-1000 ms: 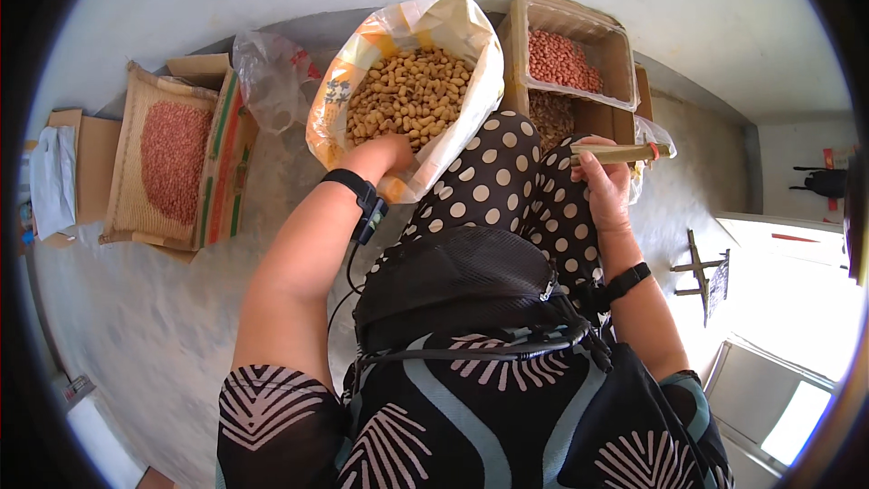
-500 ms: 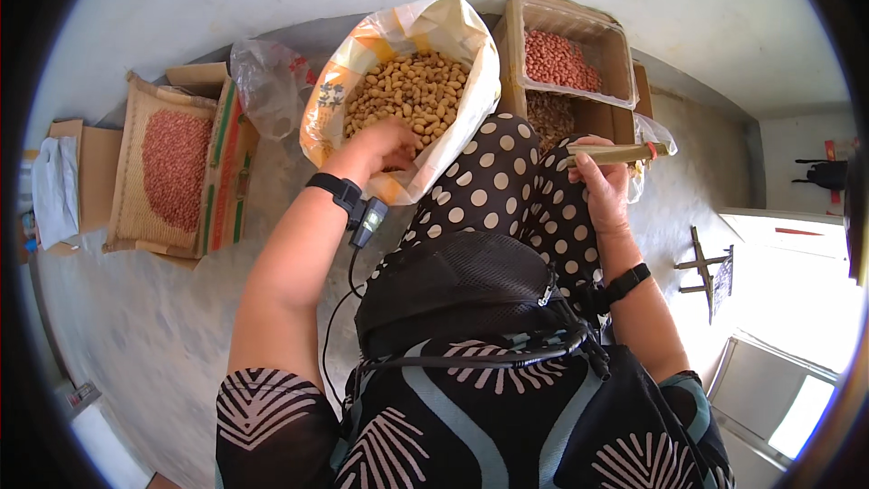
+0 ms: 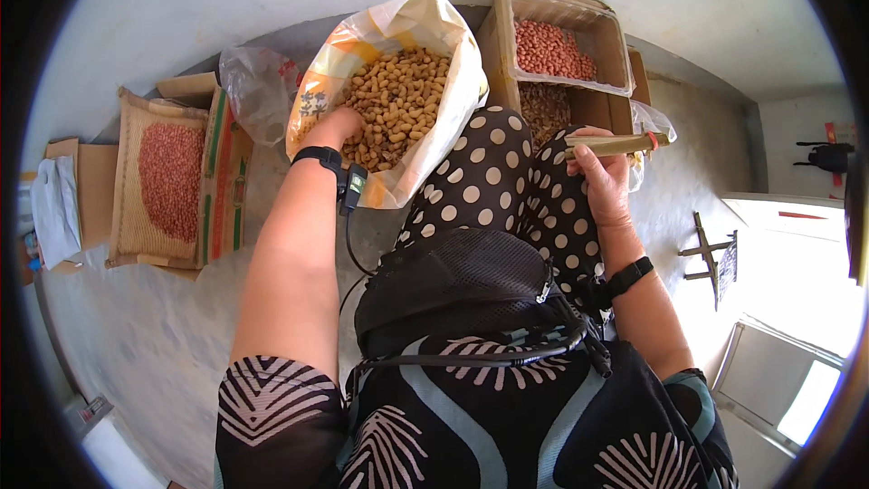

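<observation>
A woven sack [image 3: 444,32] stands open in front of my knees, full of unshelled peanuts [image 3: 403,100]. My left hand [image 3: 337,127] reaches into the sack at its left side, fingers buried among the peanuts, so its grip is hidden. My right hand [image 3: 599,172] rests on my right knee and is closed around a flat wooden stick tool [image 3: 615,143] that points to the right. A black band sits on each wrist, with a cable hanging from the left one.
A cardboard box [image 3: 579,27] of red shelled peanuts stands beyond my right knee, with a lower box of husks [image 3: 543,109] under it. At the left, a sack-lined box [image 3: 167,181] holds red kernels. A clear plastic bag [image 3: 258,91] lies beside the sack.
My left hand has moved from the sack's near rim up into the peanuts. The right hand with the stick has stayed on the knee.
</observation>
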### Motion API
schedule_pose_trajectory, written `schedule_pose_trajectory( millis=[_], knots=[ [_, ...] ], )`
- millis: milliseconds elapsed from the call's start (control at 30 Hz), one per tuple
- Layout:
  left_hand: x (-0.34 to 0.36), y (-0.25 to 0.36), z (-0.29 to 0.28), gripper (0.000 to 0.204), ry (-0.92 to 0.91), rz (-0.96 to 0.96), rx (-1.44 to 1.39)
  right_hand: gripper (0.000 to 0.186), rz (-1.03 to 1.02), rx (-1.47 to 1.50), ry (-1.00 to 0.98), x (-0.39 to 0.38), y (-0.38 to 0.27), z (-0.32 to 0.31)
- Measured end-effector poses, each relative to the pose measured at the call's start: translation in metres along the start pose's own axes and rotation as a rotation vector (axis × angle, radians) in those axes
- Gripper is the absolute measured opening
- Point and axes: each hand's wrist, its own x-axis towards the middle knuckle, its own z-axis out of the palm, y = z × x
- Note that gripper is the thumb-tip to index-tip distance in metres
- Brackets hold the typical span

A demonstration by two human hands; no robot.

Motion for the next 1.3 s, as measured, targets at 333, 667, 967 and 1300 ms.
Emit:
schedule_pose_trajectory(
  millis=[333,667,967,1300],
  knots=[
    [-0.038,0.023,0.011,0.082,-0.06,-0.003,0.137,0.039,0.03,0.01,0.019,0.0,0.004,-0.007],
    [-0.045,0.02,0.021,0.062,-0.168,0.064,0.173,0.04,0.025,0.019,0.028,0.0,0.002,-0.009],
    [-0.066,0.026,0.024,0.037,-0.299,-0.001,-0.336,0.037,0.009,0.048,0.019,-0.001,0.004,-0.009],
    [-0.116,0.059,-0.024,0.068,-0.43,0.402,-1.023,0.038,-0.007,0.057,0.028,-0.007,0.009,-0.021]
  ],
)
